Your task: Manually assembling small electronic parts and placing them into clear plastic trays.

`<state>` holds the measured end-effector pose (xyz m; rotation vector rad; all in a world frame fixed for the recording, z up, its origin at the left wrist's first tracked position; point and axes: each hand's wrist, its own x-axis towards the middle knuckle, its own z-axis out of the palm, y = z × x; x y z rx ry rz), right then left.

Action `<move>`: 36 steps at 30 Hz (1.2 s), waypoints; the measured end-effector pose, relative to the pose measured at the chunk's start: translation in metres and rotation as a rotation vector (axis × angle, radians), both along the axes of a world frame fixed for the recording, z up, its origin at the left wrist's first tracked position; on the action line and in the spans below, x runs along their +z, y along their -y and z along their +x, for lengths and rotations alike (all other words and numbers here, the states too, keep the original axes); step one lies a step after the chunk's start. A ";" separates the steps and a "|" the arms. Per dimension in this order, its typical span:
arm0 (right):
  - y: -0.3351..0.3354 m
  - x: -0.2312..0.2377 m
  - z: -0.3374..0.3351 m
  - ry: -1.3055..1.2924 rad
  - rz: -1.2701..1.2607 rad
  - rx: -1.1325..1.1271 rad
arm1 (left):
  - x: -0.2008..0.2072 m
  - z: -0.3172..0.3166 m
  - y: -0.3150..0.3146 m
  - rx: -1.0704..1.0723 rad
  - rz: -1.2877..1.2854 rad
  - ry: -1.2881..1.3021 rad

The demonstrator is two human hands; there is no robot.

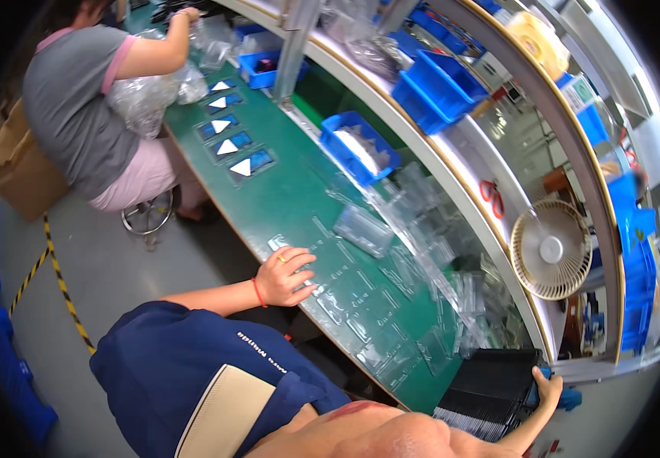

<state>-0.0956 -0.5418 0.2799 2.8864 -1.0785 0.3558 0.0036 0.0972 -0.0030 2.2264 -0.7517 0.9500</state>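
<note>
My left hand [286, 276] rests at the near edge of the green table, palm down, with fingers stretched over the clear plastic pieces. It grips nothing that I can see. Several thin clear plastic trays [359, 330] lie in rows to its right. My right hand [548, 388] reaches far right to the end of a stack of black flat pieces [490, 382], beside a blue bin [570, 398]. Its fingers are bent there, but what they hold is hidden. A clear plastic box [363, 230] lies beyond my left hand.
Farther along the table [284, 200] lie several clear trays with blue and white inserts [251, 166]. A co-worker [86, 99] sits at the far left end. Blue bins [357, 149], red scissors [491, 198] and a fan [550, 249] line the back shelf.
</note>
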 end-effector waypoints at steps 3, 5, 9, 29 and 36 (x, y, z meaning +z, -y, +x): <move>-0.010 -0.002 -0.006 -0.055 -0.262 0.011 | -0.002 0.000 0.003 -0.062 -0.089 0.059; -0.060 0.008 0.005 -0.044 -0.496 -0.013 | 0.002 -0.008 0.001 -0.056 -0.135 0.061; -0.177 0.009 0.002 0.236 -0.689 -0.039 | 0.025 -0.016 0.010 -0.256 -0.345 -0.090; -0.477 -0.216 0.104 0.149 1.374 0.846 | 0.019 -0.024 -0.022 -1.092 -1.485 -1.658; -0.493 -0.212 0.154 0.062 1.493 0.785 | 0.012 -0.019 -0.057 -0.919 -1.700 -1.413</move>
